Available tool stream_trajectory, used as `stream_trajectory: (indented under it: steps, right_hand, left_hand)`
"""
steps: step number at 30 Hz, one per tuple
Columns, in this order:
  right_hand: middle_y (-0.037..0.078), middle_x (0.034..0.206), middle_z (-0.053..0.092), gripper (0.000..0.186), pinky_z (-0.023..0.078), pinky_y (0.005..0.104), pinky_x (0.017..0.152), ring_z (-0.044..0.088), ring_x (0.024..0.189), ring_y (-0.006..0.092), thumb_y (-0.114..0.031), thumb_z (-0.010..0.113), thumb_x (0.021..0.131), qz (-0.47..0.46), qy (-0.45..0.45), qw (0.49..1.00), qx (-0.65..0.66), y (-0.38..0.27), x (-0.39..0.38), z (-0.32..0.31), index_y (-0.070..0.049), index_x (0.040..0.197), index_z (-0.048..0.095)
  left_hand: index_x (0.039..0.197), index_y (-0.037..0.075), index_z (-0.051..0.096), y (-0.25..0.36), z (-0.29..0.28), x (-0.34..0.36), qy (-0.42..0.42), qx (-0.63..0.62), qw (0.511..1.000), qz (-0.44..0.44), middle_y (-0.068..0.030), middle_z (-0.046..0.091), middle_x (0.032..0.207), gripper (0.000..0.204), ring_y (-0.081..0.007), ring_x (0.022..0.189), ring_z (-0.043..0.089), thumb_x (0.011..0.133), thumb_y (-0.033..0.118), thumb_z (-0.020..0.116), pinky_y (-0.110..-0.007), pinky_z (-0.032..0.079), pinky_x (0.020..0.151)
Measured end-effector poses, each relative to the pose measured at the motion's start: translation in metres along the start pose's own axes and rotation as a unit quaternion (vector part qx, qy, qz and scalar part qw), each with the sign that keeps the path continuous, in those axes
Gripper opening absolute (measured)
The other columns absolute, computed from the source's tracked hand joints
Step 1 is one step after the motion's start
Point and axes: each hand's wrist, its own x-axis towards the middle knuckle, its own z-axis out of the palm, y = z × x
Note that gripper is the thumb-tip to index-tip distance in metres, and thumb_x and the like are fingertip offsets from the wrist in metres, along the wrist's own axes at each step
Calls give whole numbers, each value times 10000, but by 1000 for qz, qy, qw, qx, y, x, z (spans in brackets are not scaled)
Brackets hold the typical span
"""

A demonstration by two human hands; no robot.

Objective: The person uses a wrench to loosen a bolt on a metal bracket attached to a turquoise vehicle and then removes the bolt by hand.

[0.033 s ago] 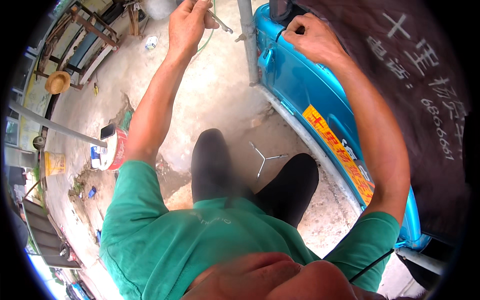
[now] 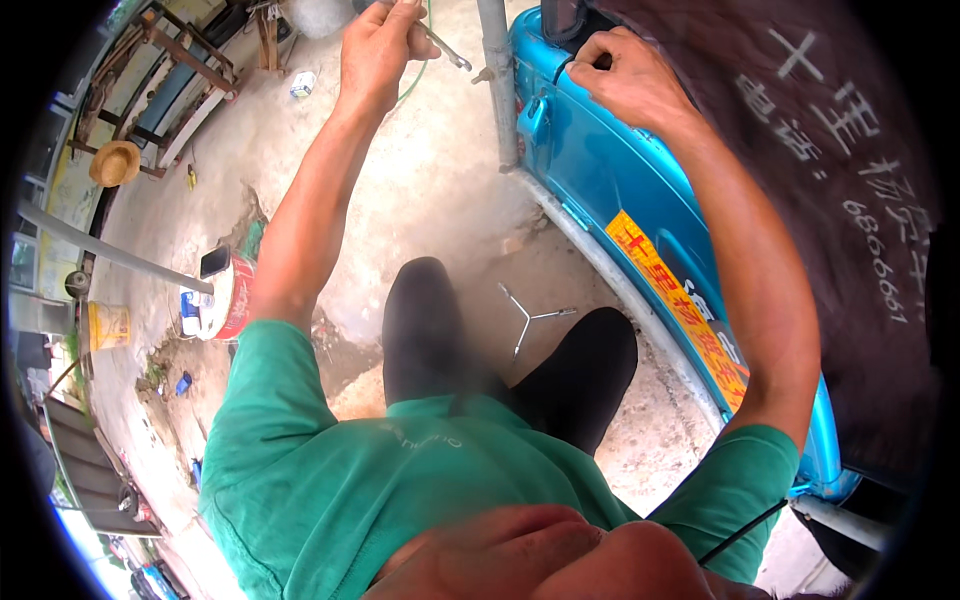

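Note:
My left hand is closed around a slim metal wrench. The wrench's free end points down and right, beside a grey upright pole. My right hand has its fingers curled together at the upper edge of a blue vehicle panel. Whatever those fingertips grip is hidden or too small to make out. A thin green line hangs just behind my left hand. On the concrete between my knees lies a Y-shaped socket wrench.
A dark cover with white writing borders the panel on the right. To the left stand a red-and-white bucket with a phone on top, a slanting grey pole, and a yellow bucket. A straw hat is farther back.
My left hand and the wrench have shifted very slightly to the right. My right hand stays at the panel's edge.

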Motion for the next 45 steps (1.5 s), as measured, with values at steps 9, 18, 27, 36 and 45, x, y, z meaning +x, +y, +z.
stream_trajectory:
  steps: [9, 18, 27, 36, 45]
  right_hand:
    - [144, 1090, 647, 347, 536, 425, 871, 669, 969, 305, -370, 709, 870, -9, -16, 1000, -11, 4, 1, 0, -48, 991, 755]
    - [140, 1098, 650, 352, 538, 418, 873, 665, 990, 298, -373, 706, 874, -1, -20, 1000, -14, 3, 3, 1, -48, 1000, 756]
    - [128, 1115, 652, 348, 539, 422, 866, 666, 981, 287, -369, 701, 882, -4, -34, 999, -21, -1, 2, -5, -49, 1009, 753]
    - [97, 1077, 654, 334, 535, 379, 839, 655, 930, 235, -333, 684, 921, -17, -24, 998, -62, -2, -1, -7, -64, 1114, 736]
    - [197, 1074, 653, 266, 505, 443, 953, 635, 1069, 365, -296, 672, 860, 49, -34, 998, 18, -16, -2, -7, -45, 913, 740]
  left_hand:
    - [965, 40, 588, -62, 4, 22, 22, -232, 944, -234, 13, 534, 635, 275, -175, 628, 600, 1081, 286, 554, -368, 563, 686]
    - [949, 54, 591, -127, 9, 22, -4, -443, 805, -395, 52, 538, 601, 234, -125, 598, 606, 1073, 251, 573, -352, 570, 646]
    - [899, 65, 581, -113, 24, 15, 36, -396, 849, -348, 59, 491, 596, 243, -109, 571, 544, 1070, 238, 588, -325, 544, 626]
    - [914, 85, 588, -107, 21, 17, 0, -333, 881, -337, 41, 519, 619, 188, -145, 622, 606, 1066, 195, 585, -376, 553, 709]
    - [955, 32, 613, -81, 11, 29, -30, -123, 968, -217, 6, 579, 663, 202, -160, 644, 677, 1060, 201, 581, -330, 628, 668]
